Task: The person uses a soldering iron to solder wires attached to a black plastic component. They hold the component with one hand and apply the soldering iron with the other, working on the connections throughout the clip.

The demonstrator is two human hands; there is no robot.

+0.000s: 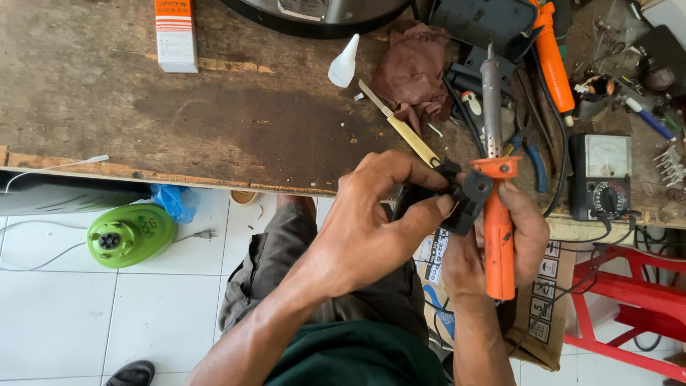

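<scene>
My left hand (382,214) pinches a small black plastic part (464,196) between thumb and fingers at the bench's front edge. My right hand (525,239) grips the orange handle of a soldering iron (498,236), whose grey metal barrel points up and away over the bench. The black part sits right against the iron's orange collar. A yellow-handled utility knife (407,132) lies just beyond my left fingers.
On the worn wooden bench (214,107) lie a white glue bottle (344,63), a maroon rag (411,71), a small box (176,36), an analog multimeter (600,175) and blue-handled pliers (532,161). A green appliance base (128,234) and a red stool (636,307) stand on the tiled floor.
</scene>
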